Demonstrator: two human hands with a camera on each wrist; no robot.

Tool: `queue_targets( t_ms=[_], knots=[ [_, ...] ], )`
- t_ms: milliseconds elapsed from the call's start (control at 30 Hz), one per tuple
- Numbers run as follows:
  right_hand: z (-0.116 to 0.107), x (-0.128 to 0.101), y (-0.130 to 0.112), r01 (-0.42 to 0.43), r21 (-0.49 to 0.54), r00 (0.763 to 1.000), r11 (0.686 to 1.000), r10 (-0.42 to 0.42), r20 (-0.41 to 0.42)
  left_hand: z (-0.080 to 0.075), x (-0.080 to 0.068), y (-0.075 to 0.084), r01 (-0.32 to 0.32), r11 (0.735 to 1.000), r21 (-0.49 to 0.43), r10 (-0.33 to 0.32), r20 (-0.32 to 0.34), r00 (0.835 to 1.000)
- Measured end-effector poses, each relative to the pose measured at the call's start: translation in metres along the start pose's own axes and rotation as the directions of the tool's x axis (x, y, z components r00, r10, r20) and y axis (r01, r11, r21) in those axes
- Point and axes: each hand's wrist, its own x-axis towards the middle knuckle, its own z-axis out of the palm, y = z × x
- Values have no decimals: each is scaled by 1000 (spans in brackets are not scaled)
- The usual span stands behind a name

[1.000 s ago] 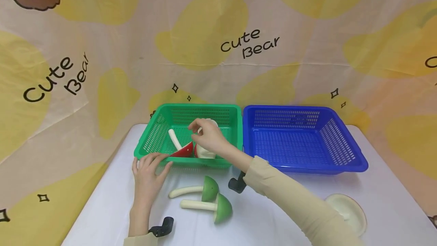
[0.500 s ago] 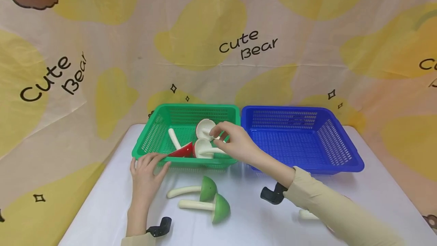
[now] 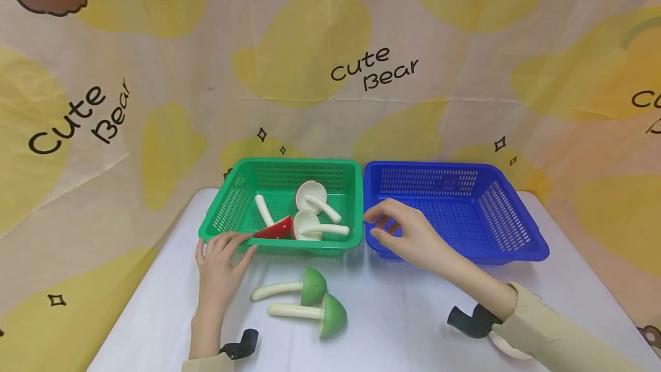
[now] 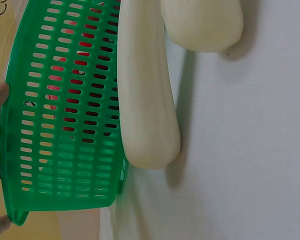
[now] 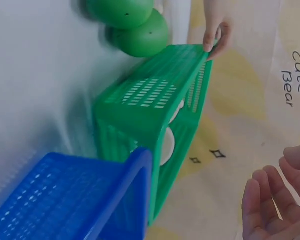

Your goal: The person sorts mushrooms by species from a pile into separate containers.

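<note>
My left hand holds the front left corner of the green basket, fingers over the rim and thumb on the front wall; the right wrist view shows that left hand gripping the green basket's corner. In the basket lie three red-capped toy mushrooms with cream stems. My right hand hovers over the front left corner of the blue basket, fingers loosely curled and holding nothing.
Two green-capped toy mushrooms lie on the white table in front of the green basket; their cream stems show beside the green basket's wall. A cream round piece peeks from under my right forearm. A patterned cloth hangs behind.
My right hand let go of a mushroom in the green basket and moved right and back to the blue basket's front corner. My left hand stayed on the green rim.
</note>
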Motion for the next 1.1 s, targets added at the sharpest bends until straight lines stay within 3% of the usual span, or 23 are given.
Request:
queue_targets(
  t_ms=[300,800,933,1100],
  knots=[
    [-15,-49,25,80,-141,997,987,-83,-9,-1,-1,1,-7,1000,0,7,-8,1000],
    [-29,-110,52,79,-256,994,963,-95,-51,-1,-1,1,-8,1000,-2,8,-7,1000],
    [-28,-125,61,51,-306,996,951,-70,-52,-1,-1,0,-7,1000,-7,7,-9,1000],
    [-29,-143,70,-29,-348,1000,937,25,-16,-1,-1,0,-8,1000,-10,7,-10,1000]
  ],
)
